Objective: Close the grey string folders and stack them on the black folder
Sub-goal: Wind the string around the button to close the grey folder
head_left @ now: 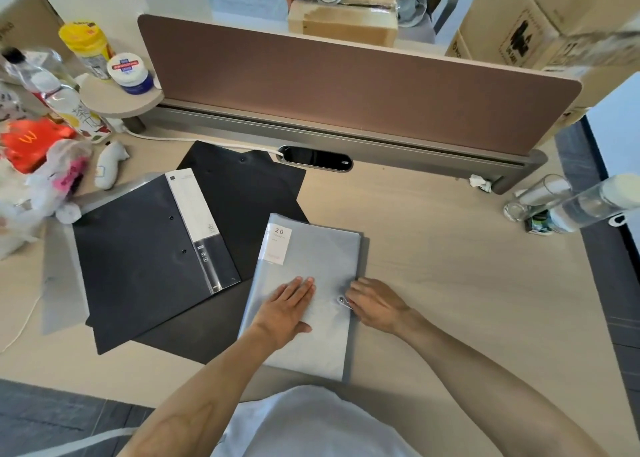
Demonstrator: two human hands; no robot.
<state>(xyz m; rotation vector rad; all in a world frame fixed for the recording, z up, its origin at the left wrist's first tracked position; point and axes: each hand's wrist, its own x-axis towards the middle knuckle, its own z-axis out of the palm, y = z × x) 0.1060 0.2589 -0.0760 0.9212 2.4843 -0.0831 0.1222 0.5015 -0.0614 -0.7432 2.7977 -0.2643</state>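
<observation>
A grey string folder [318, 256] with a "20" label lies in front of me on the desk. My left hand [289, 306] presses flat on its cover, fingers together. At the folder's right edge my right hand [375, 304] pinches the white string by the round button [341, 299]. To the left lies a dark folder with a white label strip [145, 259], resting on a larger black folder [246, 193]. Another grey folder [60, 280] pokes out from under them at the far left.
A brown divider panel [346, 86] closes the desk's far side. Bottles, jars and plastic bags [45, 166] crowd the left. A glass [533, 197] and a clear bottle [588, 204] stand at the right. A person's hands with tape work beyond the divider.
</observation>
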